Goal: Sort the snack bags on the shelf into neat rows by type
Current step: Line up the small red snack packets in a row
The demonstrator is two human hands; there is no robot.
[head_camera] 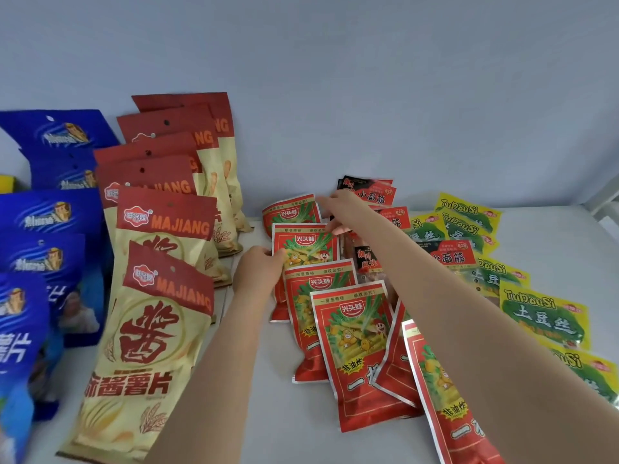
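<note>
Now my left hand (258,269) pinches the left edge of the second glossy red foil snack bag (306,247) in the middle row on the white shelf (268,413); my right hand (338,209) fingers its top corner, grip unclear; square it gently, overlapping evenly

Right forearm (445,296) covers part of the red-black packets (450,257) & red bags (355,333) under it. Blue bags (43,216) left of left hand (258,269) cut by frame edge; small print unreadable.
</note>
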